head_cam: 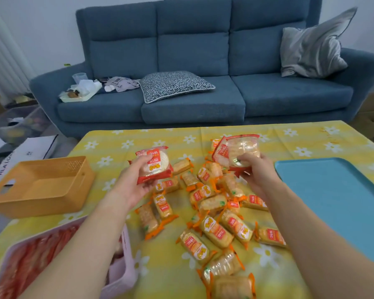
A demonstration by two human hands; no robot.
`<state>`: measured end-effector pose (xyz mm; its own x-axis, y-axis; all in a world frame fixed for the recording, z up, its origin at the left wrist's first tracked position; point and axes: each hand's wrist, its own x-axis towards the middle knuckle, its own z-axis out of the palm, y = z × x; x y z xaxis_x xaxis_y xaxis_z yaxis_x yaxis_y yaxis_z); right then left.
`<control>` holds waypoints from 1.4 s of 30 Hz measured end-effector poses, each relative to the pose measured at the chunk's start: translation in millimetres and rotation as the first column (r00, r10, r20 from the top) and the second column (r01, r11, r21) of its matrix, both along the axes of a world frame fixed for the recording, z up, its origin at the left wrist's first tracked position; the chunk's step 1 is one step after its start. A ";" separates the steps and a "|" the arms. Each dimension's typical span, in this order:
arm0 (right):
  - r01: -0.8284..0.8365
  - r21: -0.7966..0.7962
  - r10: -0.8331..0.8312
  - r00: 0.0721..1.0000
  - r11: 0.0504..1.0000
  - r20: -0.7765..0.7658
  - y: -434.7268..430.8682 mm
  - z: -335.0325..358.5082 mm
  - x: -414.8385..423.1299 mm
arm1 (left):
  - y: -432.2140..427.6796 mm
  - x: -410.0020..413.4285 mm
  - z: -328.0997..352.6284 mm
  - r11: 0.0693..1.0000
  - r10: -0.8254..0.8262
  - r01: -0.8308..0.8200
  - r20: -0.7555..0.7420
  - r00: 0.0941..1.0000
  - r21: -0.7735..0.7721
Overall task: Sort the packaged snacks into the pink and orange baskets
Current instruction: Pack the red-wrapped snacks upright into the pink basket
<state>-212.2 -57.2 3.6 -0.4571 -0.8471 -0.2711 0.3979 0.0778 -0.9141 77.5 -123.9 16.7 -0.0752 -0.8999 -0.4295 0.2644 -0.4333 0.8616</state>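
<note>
A low table under a yellow tablecloth (166, 275) printed with white daisies stands in front of a blue fabric sofa (192, 104). On the sofa lie a crumpled grey cushion (311, 48) and a flat black-and-white patterned cushion (173, 84), with loose clutter at its left end.

Both hands are lifted above the middle of the cloth. The left hand (132, 186) grips a red-wrapped cracker pack (154, 164), thumb pressed on its front and the other fingers curled underneath. The right hand (258, 174) pinches a second red-wrapped pack (235, 151) by its lower edge, fingers bent over the front, and the pack tilts towards the left.

Below them sprawls a heap of orange-wrapped snacks (216, 231), small oblong packets in glossy clear film with crimped orange ends. A rigid orange basket (41, 200) with perforated walls sits at the left edge. Nearer, partly under the left forearm, a pink basket (126, 272) holds red packets. A smooth blue tray (333, 201) lies at the right.
</note>
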 end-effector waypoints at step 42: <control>-0.614 0.125 0.412 0.352 0.779 -0.840 60.4 39.0 305.2 | 160.8 208.4 23.3 0.832 0.433 -0.063 0.573 0.695 -0.552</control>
<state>93.0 3.2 42.6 0.1678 -0.9765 0.1353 -0.5531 -0.2068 -0.8070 285.9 36.9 40.0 0.3120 -0.9302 0.1931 -0.4054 0.0535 0.9126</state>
